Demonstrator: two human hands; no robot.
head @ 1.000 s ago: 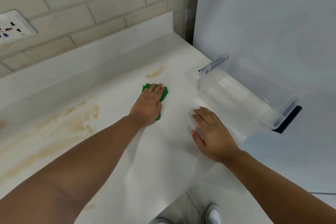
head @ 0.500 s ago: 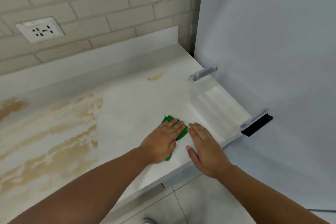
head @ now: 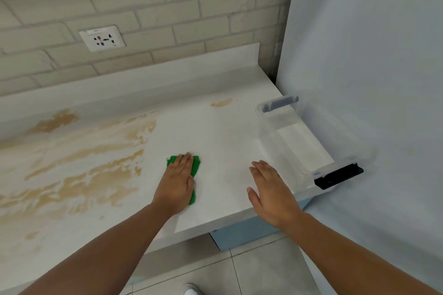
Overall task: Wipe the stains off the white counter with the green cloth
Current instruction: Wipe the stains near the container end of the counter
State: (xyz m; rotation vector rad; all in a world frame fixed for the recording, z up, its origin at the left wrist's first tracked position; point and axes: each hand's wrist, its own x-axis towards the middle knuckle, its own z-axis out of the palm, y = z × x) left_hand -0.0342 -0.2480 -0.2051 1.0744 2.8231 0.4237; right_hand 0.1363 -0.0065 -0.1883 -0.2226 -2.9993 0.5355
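Brown stains [head: 72, 175] are spreading across the left part of the white counter [head: 215, 141], and a wall socket [head: 102, 38] is sitting above them in the brick wall [head: 167, 7]. A small stain [head: 221, 102] is lying further right, near the back edge. At the right end a clear plastic box [head: 299, 141] with a black latch [head: 339, 176] is standing against a pale panel [head: 371, 55], just beside the right hand.

The left hand [head: 177, 187] is pressing flat on the green cloth [head: 195, 167], fingers straight and together, just right of the big stains. The right hand [head: 271, 189] is lying with its fingers extended and relaxed, holding nothing, by the counter's front edge.
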